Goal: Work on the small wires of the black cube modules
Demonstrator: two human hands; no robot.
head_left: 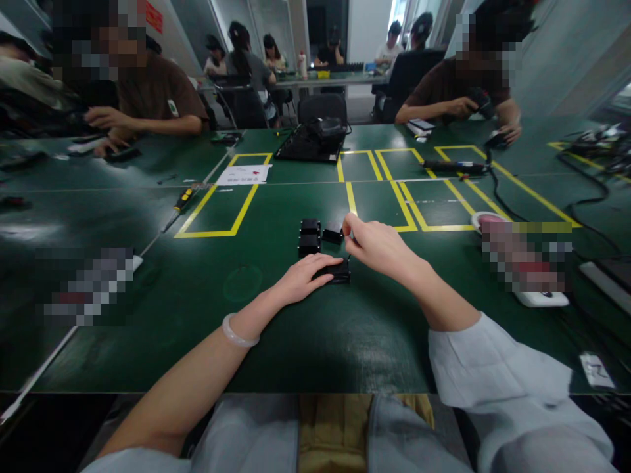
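Note:
My left hand (308, 276) grips a flat black rectangular part (341, 278) on the green table, fingers over its top and thumb along its near side. Just above the part's right end is my right hand (374, 242), closed in a pinch. A small dark, thin thing seems to run down from its fingertips to the part, too small to name. Beyond the left hand sit black blocks (309, 235) in a short stack or row. Beside them, close to the right fingertips, a small black piece (333, 234) lies tilted.
Yellow tape outlines mark the green table (276, 341). To the left lie a yellow-black screwdriver (184, 199) and a paper label (244, 175). A black cylindrical tool (456, 167) with a cable and a pinkish phone-like thing (522, 263) are at right. Two people work opposite.

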